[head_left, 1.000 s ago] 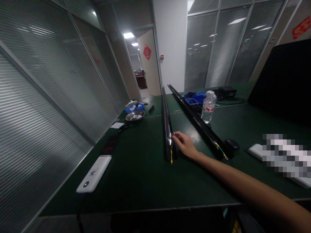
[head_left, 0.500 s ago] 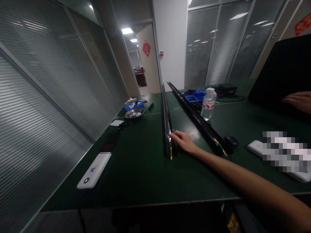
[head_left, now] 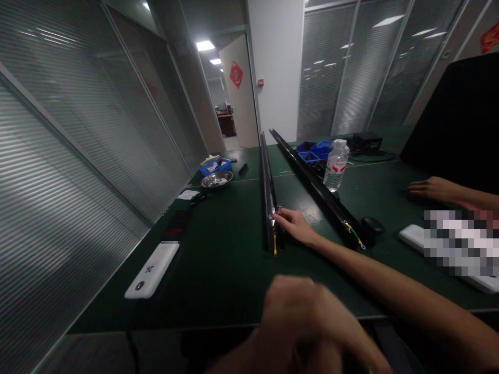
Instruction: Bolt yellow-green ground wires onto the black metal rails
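Two blurred hands show at the bottom middle, close to the camera. My right hand [head_left: 306, 304] lies over or against my left hand [head_left: 249, 350]; motion smears the fingers, and I cannot see anything held. Beyond them a long black rail [head_left: 267, 192] lies on the green table, with a yellow wire lead [head_left: 275, 243] at its near end. A co-worker's hand [head_left: 294, 226], reaching in from the right, pinches a small shiny part at the rail's side. A second black rail [head_left: 315, 184] lies to the right, with a green-yellow wire [head_left: 354, 235] at its near end.
A water bottle [head_left: 336, 166] stands beside the second rail, near blue bins [head_left: 317, 151]. At left are a metal bowl [head_left: 217, 180], a blue tray [head_left: 216, 167] and a white device [head_left: 152, 272]. Another hand [head_left: 436, 188] rests at right, by a large black panel [head_left: 460, 114].
My hands have come into view from below. The hand at the far right has moved left and nearer. The co-worker's hand stays at the rail.
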Available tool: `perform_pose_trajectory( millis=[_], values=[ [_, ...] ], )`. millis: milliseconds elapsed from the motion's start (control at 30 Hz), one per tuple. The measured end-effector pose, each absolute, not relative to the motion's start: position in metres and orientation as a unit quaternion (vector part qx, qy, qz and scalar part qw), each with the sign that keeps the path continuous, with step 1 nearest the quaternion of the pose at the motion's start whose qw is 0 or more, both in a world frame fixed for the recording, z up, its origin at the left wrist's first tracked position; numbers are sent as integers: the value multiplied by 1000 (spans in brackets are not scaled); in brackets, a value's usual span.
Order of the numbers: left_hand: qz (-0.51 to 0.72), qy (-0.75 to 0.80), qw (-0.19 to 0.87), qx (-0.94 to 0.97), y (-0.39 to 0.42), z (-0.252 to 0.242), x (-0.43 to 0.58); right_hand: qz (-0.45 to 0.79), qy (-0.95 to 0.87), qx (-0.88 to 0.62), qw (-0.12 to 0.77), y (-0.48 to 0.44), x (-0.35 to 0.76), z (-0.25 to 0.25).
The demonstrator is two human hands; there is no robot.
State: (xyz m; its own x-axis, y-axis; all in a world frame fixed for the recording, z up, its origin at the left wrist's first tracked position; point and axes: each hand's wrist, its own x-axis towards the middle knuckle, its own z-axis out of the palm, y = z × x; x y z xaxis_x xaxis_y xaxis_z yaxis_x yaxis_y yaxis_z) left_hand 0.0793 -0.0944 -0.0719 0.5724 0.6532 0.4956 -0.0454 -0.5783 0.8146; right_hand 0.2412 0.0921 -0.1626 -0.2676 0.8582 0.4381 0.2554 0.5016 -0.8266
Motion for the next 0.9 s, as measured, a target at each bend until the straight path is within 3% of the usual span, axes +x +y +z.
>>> perform_pose_trajectory(
  millis=[67,133,233,300,533,900],
  values=[
    [453,249,374,770,-38,-80,76,315,-730,-380,473,92,241,-163],
    [473,349,269,763,21,-96,64,309,-733,-377,474,92,241,-163],
    [409,393,171,805,91,-123,43,301,-738,-370,476,93,241,-163],
    [379,379,168,828,116,-138,36,296,-739,-368,480,94,241,-163],
    [280,321,143,893,121,-154,37,292,-744,-358,482,97,242,-164],
    [242,341,109,902,110,-147,37,289,-758,-335,480,94,245,-164]
  ],
)
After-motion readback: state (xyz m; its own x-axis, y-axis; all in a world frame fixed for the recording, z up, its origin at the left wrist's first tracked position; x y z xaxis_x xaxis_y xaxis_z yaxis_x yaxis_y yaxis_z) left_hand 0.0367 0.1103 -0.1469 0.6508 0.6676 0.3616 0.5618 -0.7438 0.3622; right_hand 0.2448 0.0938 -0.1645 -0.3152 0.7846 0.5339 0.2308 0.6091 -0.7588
